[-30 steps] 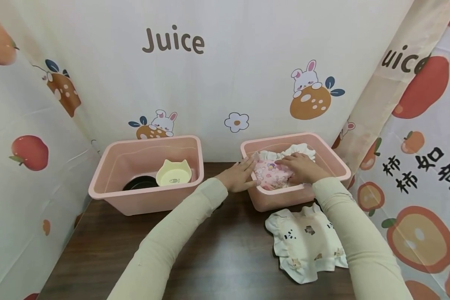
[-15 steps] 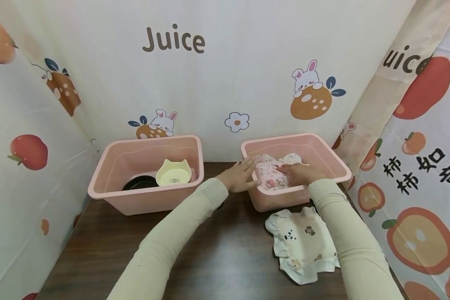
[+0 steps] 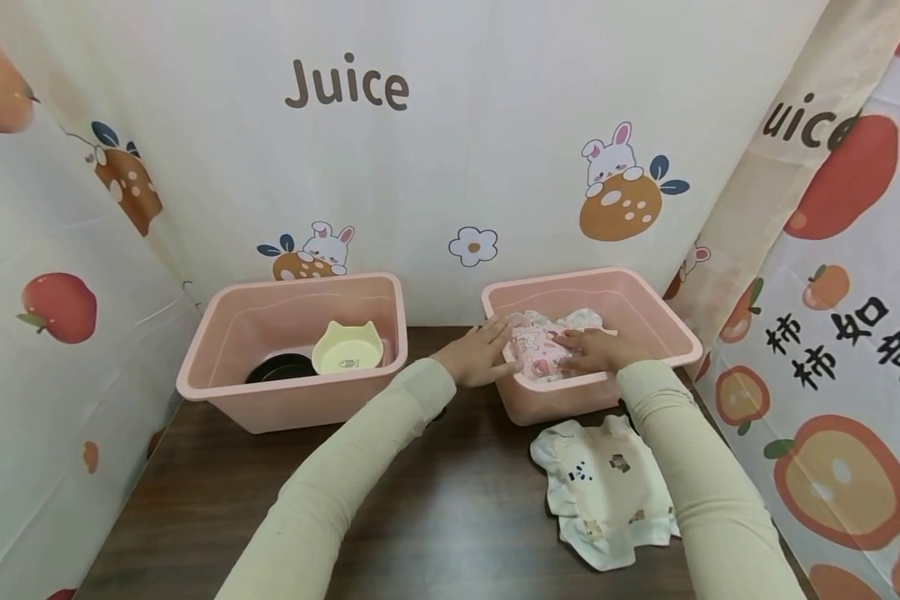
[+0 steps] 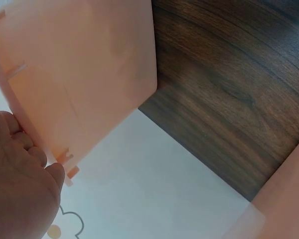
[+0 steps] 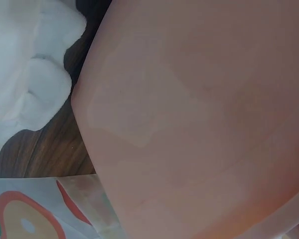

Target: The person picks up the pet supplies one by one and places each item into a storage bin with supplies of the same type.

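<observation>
In the head view, a pink printed cloth with ruffled white edging point(image 3: 542, 343) lies bunched in the left part of the right pink bin point(image 3: 654, 317). My right hand point(image 3: 596, 350) rests on it, fingers spread out flat. My left hand point(image 3: 474, 352) lies over that bin's left rim, its straight fingers reaching the cloth's left edge. The left wrist view shows the left fingers point(image 4: 27, 142) at the rim from below. On the table in front of the bin is a cream ruffled cloth with animal prints point(image 3: 611, 492), partly under the right sleeve.
A second pink bin point(image 3: 307, 408) stands at the left, holding a yellow cat-eared dish point(image 3: 347, 348) and a round black dish point(image 3: 279, 367). Both bins sit on a dark wooden table point(image 3: 420, 533). A printed curtain point(image 3: 435, 167) hangs right behind them.
The pink cloth has been drawn in leftward, its white ruffled far edge now smaller. The right hand has shifted slightly and its fingers have spread out. The left hand has stayed put.
</observation>
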`<control>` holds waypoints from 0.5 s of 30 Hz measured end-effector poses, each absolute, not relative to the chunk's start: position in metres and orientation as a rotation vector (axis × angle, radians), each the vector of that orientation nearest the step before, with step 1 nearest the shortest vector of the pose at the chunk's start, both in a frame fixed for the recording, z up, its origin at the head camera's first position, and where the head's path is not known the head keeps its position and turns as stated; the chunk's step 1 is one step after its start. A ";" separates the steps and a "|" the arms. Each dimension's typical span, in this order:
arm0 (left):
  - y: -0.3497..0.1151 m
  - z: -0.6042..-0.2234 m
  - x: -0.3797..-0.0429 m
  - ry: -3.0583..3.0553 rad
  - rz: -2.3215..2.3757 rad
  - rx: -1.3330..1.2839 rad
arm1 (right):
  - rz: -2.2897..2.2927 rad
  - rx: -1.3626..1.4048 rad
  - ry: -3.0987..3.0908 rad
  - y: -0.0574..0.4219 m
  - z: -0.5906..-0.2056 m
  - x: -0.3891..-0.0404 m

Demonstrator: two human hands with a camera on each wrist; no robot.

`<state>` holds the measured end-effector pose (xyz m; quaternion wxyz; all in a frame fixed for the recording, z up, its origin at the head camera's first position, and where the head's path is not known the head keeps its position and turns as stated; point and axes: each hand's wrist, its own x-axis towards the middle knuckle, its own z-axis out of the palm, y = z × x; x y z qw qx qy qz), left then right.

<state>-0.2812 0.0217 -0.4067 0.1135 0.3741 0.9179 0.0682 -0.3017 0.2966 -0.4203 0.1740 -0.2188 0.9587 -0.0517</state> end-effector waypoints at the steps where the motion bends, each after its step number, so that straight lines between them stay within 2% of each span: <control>1: 0.022 -0.407 -0.281 2.694 0.201 1.097 | -0.134 -0.616 2.723 0.297 -0.421 -0.302; 11: 0.022 -0.407 -0.280 2.709 0.191 1.115 | -0.116 -0.548 2.713 0.294 -0.417 -0.299; 15: 0.022 -0.408 -0.280 2.721 0.165 1.129 | -0.111 -0.614 2.753 0.293 -0.415 -0.301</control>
